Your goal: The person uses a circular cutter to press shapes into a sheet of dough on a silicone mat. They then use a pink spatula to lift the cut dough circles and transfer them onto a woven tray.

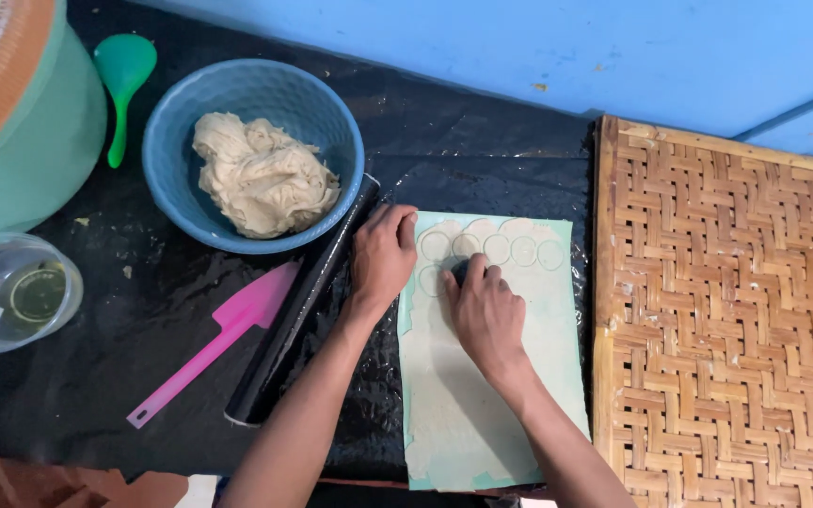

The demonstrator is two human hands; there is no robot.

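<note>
Your right hand grips a small round cutter, your left hand lies flat steadying the thin dough sheet, probably soft and tearable.

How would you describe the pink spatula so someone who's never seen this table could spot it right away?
Start at the blue bowl of dough on the black table. Just below it a black rolling pin lies slantwise, and the pink spatula lies left of that. It is the only pink thing; the other utensil, a spoon, is green.
</note>
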